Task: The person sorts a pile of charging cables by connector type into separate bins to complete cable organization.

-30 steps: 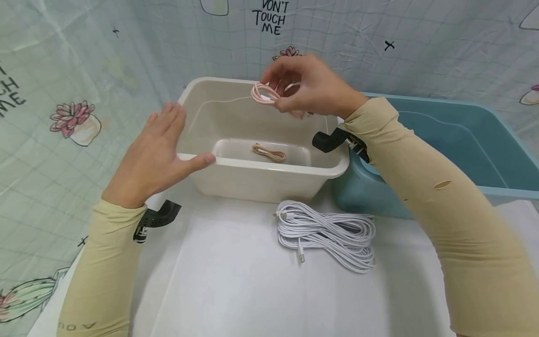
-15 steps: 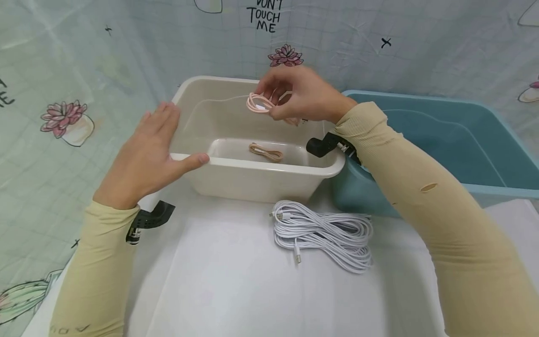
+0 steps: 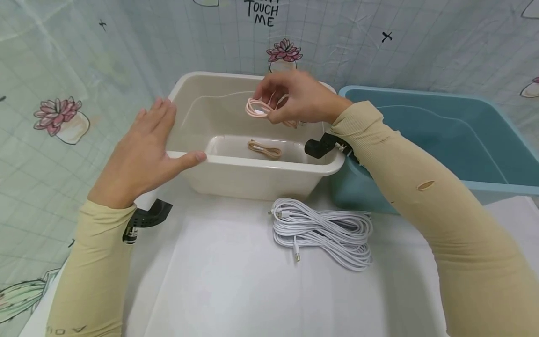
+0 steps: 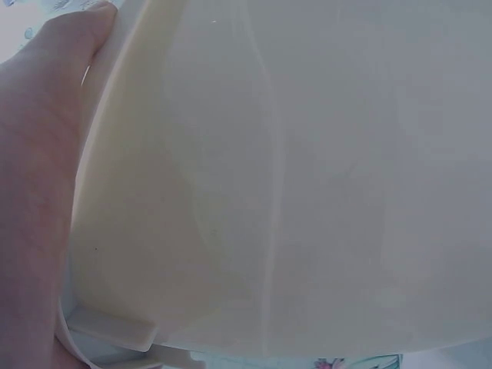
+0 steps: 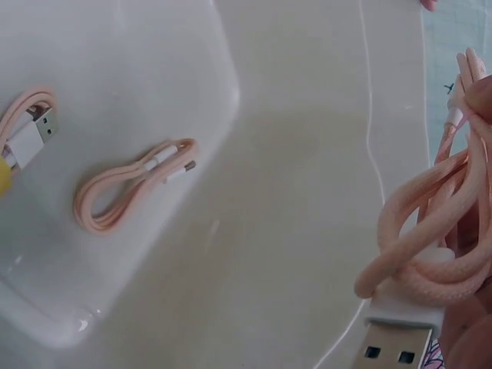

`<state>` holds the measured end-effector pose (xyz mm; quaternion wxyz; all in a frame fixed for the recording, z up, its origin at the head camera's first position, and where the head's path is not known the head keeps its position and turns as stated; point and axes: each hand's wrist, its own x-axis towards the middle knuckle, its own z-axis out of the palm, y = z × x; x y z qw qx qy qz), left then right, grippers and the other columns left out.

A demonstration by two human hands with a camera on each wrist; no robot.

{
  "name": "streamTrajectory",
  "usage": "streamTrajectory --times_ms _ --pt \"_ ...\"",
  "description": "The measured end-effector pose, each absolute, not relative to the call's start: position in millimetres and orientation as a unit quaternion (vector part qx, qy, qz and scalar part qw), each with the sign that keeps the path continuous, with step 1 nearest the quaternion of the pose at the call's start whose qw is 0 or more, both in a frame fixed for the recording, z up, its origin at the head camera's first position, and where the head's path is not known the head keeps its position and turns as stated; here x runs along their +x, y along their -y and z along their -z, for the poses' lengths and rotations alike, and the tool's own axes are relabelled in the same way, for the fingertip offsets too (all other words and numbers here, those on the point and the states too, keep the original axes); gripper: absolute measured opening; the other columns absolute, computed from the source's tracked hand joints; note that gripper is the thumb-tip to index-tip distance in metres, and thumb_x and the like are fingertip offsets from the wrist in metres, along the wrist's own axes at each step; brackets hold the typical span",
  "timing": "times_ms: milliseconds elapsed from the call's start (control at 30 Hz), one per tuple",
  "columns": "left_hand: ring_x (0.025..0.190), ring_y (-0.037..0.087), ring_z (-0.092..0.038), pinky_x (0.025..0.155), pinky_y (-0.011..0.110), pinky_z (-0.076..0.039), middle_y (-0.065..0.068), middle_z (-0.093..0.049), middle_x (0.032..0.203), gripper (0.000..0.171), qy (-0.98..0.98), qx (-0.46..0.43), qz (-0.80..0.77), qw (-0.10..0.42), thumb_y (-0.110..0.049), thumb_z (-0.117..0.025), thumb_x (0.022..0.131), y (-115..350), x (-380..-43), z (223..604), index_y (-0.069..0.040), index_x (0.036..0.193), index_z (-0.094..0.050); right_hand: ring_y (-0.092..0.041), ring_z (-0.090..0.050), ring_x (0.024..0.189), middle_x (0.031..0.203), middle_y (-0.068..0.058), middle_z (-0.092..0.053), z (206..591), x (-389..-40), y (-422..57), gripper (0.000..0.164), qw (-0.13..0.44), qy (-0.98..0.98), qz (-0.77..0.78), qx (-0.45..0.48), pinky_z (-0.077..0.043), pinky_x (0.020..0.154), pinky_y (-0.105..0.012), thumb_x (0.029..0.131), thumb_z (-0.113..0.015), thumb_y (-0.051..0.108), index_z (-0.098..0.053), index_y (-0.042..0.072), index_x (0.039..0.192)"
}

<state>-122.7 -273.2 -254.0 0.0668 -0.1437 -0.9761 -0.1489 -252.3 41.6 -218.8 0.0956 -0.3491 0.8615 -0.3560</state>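
My right hand (image 3: 301, 97) pinches a coiled pink USB cable (image 3: 258, 108) over the inside of a cream plastic tub (image 3: 252, 180). Its metal USB plug (image 5: 397, 346) shows large in the right wrist view. On the tub floor lies another bundled pink cable (image 5: 115, 192), which looks tan in the head view. A further pink coil (image 5: 27, 127) with a USB plug sits at the left edge of the right wrist view, beside something yellow. My left hand (image 3: 141, 152) rests on the tub's left rim with straight fingers, its thumb along the front rim.
A teal tub (image 3: 455, 135) stands right of the cream one, under my right forearm. In front of both tubs, a large bundle of white cables (image 3: 322, 234) lies on the white-covered table (image 3: 236, 276). A printed curtain (image 3: 358, 51) hangs close behind.
My right hand has lowered a little toward the tub's inside with the pink cable in its grip. My left hand stays on the rim. The head view has shifted slightly.
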Motion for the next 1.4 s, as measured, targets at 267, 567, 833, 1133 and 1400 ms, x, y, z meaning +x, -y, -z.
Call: streamTrajectory --times_ms 267,567,833,1133,1400 --pt "0.165 0.034 -0.008 0.136 0.049 -0.002 0.015 -0.009 0.175 0.109 0.977 -0.141 0.146 0.067 -0.07 -0.058 0.093 273.4 -123.0 253.2 -0.003 0.166 -0.011 -0.012 -0.063 0.098 0.109 -0.002 -0.069 220.1 -252.9 -41.1 0.04 0.095 -0.867 0.336 -0.356 -0.058 0.094 -0.027 0.082 -0.072 0.003 -0.07 0.013 0.12" --pt "0.165 0.032 -0.006 0.137 0.048 -0.001 0.013 -0.008 0.175 0.109 0.978 -0.134 0.146 0.064 -0.07 -0.058 0.094 274.3 -122.2 254.1 -0.002 0.165 -0.012 -0.013 -0.063 0.098 0.109 -0.002 -0.07 219.3 -253.3 -39.5 0.039 0.099 -0.869 0.329 -0.356 -0.058 0.093 -0.026 0.082 -0.074 0.006 -0.07 0.013 0.121" --pt "0.165 0.031 -0.005 0.137 0.047 -0.001 0.012 -0.006 0.175 0.109 0.978 -0.135 0.144 0.061 -0.072 -0.057 0.094 273.6 -122.9 254.0 -0.003 0.165 -0.011 -0.016 -0.065 0.106 0.12 -0.005 -0.07 216.6 -252.2 -40.6 0.041 0.087 -0.889 0.304 -0.331 -0.057 0.098 -0.032 0.084 -0.075 0.008 -0.069 0.012 0.124" --pt "0.165 0.032 -0.006 0.137 0.046 -0.001 0.014 -0.008 0.175 0.109 0.978 -0.136 0.144 0.061 -0.071 -0.057 0.094 272.6 -123.1 254.0 -0.002 0.165 -0.012 -0.014 -0.068 0.106 0.123 -0.007 -0.07 219.2 -253.5 -41.5 0.038 0.078 -0.894 0.289 -0.334 -0.057 0.096 -0.031 0.087 -0.078 0.015 -0.069 0.012 0.124" --pt "0.165 0.033 -0.006 0.137 0.047 -0.001 0.013 -0.007 0.175 0.109 0.978 -0.138 0.143 0.061 -0.071 -0.056 0.094 272.8 -123.0 254.1 -0.003 0.165 -0.011 -0.013 -0.069 0.105 0.121 -0.007 -0.07 218.8 -253.1 -41.9 0.037 0.079 -0.893 0.291 -0.335 -0.056 0.095 -0.03 0.088 -0.079 0.017 -0.069 0.013 0.123"
